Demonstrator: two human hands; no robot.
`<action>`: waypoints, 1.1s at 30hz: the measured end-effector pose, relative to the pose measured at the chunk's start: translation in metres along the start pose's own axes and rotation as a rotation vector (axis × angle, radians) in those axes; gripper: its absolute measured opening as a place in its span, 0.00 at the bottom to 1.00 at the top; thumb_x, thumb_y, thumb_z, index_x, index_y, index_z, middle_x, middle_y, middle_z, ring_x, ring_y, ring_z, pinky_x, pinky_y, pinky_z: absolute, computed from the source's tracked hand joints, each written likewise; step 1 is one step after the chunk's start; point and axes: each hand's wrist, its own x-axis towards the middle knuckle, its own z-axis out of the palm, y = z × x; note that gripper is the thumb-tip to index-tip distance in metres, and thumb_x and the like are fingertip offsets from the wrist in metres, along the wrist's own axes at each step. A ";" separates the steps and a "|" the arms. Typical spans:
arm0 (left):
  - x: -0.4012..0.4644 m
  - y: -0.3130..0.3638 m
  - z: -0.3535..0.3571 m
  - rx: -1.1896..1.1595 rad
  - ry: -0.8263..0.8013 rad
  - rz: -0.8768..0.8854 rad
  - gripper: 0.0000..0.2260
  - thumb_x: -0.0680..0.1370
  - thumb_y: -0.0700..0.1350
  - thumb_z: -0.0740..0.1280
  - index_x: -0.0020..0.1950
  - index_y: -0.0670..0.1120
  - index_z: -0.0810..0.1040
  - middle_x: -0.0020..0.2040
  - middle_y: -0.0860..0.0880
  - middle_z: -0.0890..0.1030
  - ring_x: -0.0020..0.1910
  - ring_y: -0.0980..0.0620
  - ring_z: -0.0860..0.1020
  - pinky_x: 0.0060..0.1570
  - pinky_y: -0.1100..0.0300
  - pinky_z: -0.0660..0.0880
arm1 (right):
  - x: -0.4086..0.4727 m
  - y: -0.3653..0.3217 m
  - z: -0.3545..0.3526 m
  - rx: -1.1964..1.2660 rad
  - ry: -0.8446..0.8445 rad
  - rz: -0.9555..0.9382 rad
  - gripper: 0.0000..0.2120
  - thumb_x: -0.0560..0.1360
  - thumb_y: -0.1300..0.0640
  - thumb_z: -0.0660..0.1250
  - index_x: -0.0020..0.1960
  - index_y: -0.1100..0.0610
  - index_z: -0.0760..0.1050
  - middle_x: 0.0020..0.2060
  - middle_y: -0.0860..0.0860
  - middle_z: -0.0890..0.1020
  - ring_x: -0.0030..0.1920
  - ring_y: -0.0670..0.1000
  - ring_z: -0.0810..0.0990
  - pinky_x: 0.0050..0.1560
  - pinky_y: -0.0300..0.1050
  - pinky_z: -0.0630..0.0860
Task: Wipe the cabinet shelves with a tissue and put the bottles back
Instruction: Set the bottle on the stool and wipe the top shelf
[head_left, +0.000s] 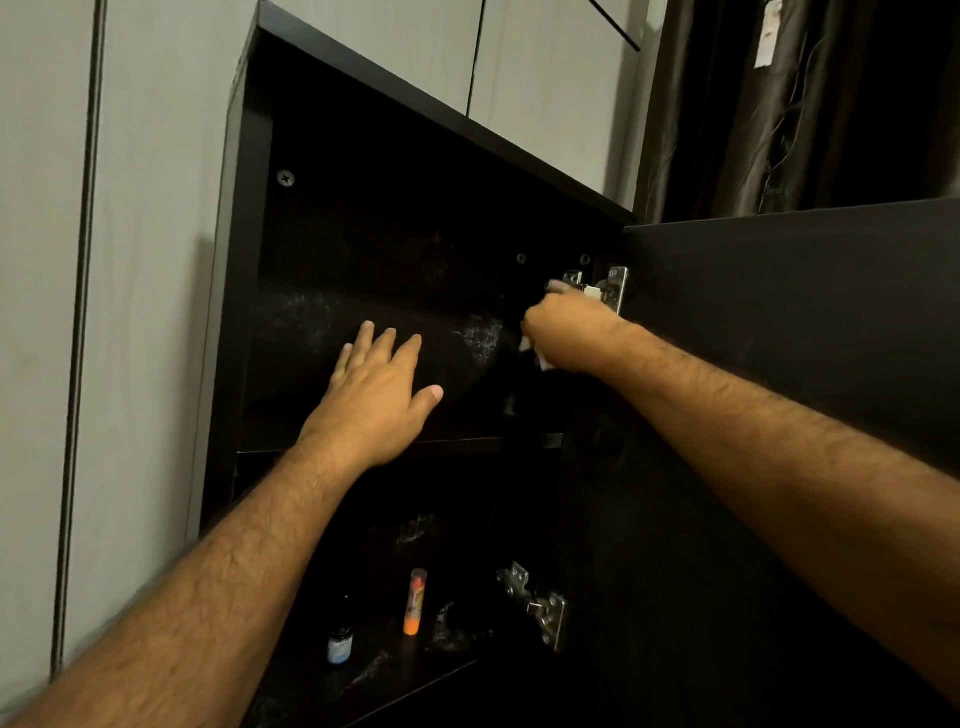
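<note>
my right hand (563, 325) was bunched round the white tissue (540, 353), up in the top compartment of the cabinet (249, 218), right against the upper hinge (605, 288) and well above the shelf (467, 444). my left hand (376, 395) was spread flat and held nothing, left of that hinge, its straight fingers (387, 343) toward the back panel; contact unclear. i judged the right hand nearer the uncleaned corner. the small dark bottle (340, 642) and orange tube (415, 600) stood upright far below the hinge; the dark interior hid most dust
</note>
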 end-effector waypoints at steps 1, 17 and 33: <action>0.000 0.000 0.000 -0.002 0.002 0.006 0.30 0.82 0.56 0.57 0.79 0.48 0.50 0.80 0.45 0.48 0.78 0.48 0.38 0.75 0.49 0.40 | 0.006 0.005 -0.005 -0.025 0.104 0.035 0.11 0.79 0.58 0.62 0.59 0.56 0.77 0.57 0.52 0.81 0.63 0.53 0.76 0.75 0.52 0.52; 0.006 -0.004 0.005 0.027 -0.011 0.001 0.30 0.81 0.58 0.56 0.79 0.49 0.49 0.80 0.45 0.48 0.77 0.48 0.37 0.74 0.50 0.38 | 0.032 0.012 0.008 -0.243 -0.126 0.438 0.30 0.82 0.43 0.45 0.76 0.61 0.62 0.75 0.60 0.63 0.77 0.61 0.56 0.77 0.60 0.40; 0.002 -0.003 0.004 0.006 -0.015 -0.004 0.30 0.82 0.57 0.56 0.79 0.49 0.49 0.80 0.46 0.47 0.77 0.49 0.36 0.74 0.51 0.37 | 0.052 0.000 0.015 -0.305 -0.002 0.233 0.18 0.79 0.59 0.62 0.69 0.56 0.71 0.47 0.50 0.83 0.60 0.54 0.79 0.75 0.59 0.42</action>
